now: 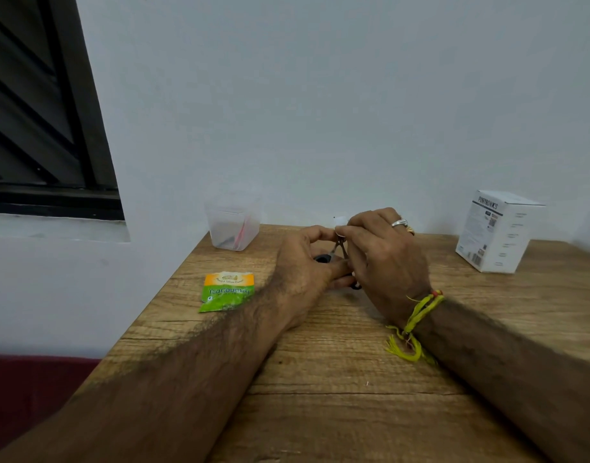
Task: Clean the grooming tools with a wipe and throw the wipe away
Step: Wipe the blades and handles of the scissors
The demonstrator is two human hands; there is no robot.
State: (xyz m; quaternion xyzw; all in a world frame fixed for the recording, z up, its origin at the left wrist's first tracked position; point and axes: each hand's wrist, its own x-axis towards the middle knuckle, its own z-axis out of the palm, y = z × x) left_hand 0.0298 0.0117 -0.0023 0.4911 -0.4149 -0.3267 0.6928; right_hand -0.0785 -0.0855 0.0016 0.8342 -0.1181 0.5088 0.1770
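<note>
Scissors (337, 250), small, with thin metal blades and black finger loops, sit between the two hands above the far middle of the wooden table (353, 379), blades spread and pointing up and away, largely hidden by the fingers. At the blade tips is a small white wipe (341, 221), pinched by the right hand (383, 259) between thumb and curled forefinger; a silver ring shows on one finger and a yellow-green thread band with a tassel circles the wrist. The left hand (307, 262) curls around the scissors lower down, its fingers at the black loops and its forefinger reaching up to touch the wipe. Both forearms rest on the tabletop. Left of the hands, near the table's edge, lies a flat green and orange sachet (227, 290). Behind it, at the far left corner against the pale wall, stands a translucent plastic tub (232, 225) with a pink stick and something dark inside. Well to the right stands a white printed cardboard box (497, 232).
</note>
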